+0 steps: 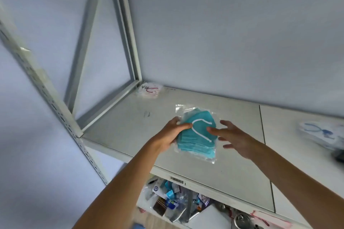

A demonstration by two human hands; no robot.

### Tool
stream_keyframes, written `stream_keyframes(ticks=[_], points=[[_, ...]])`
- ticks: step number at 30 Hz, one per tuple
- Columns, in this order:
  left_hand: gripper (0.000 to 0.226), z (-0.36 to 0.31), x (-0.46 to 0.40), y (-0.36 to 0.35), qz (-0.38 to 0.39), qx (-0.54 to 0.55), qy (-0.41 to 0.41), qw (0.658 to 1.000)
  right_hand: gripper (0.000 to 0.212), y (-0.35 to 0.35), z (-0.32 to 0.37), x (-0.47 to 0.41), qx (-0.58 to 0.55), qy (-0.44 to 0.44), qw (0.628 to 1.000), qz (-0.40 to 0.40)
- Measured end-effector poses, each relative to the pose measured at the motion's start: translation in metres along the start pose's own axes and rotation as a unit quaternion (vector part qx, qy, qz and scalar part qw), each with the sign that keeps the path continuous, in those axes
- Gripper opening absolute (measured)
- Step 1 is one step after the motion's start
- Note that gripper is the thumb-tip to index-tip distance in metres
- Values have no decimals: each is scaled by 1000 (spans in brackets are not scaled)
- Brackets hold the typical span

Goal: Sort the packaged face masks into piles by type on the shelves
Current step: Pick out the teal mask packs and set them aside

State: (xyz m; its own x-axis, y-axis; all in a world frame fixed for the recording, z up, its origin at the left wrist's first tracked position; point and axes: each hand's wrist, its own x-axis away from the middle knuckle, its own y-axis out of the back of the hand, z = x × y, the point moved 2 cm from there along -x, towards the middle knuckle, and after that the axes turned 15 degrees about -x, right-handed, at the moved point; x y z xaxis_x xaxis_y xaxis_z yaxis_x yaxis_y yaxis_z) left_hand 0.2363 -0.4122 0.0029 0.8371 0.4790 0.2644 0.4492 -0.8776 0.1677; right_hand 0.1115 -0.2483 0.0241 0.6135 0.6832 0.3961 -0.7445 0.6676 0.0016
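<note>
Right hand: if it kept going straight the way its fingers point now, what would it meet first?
The right hand is open, fingers aimed left toward the teal mask pack that the left hand grips. It would likely meet that pack's right edge first; its fingertips already overlap it, though depth is unclear.

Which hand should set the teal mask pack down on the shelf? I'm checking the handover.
The left hand: it already grips the teal mask pack at its left edge, just above the shelf. The right hand is open beside it.
</note>
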Motion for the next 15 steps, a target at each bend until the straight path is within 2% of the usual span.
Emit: stream_keyframes(ticks=[1, 3, 5, 10, 13, 15], points=[[30, 2, -3, 7, -6, 10, 5, 1000, 93, -6, -5, -1, -53, -47, 996, 59], [15, 5, -11, 16, -8, 23, 14, 1000, 70, -15, -10, -13, -88, -69, 987, 114], [7, 7, -17, 23, -9, 34, 17, 999, 49, -26, -12, -30, -100, -42, 990, 90], [3, 16, -49, 48, 4, 41, 30, 999, 27, -49, -17, -73, -125, -12, 992, 12], [15, 22, -87, 77, 12, -1, 51, 999, 17, -61, -14, -110, -130, -2, 991, -16], [23, 25, -117, 97, 8, -8, 57, 998, 20, -69, -10, -136, -129, 5, 991, -31]])
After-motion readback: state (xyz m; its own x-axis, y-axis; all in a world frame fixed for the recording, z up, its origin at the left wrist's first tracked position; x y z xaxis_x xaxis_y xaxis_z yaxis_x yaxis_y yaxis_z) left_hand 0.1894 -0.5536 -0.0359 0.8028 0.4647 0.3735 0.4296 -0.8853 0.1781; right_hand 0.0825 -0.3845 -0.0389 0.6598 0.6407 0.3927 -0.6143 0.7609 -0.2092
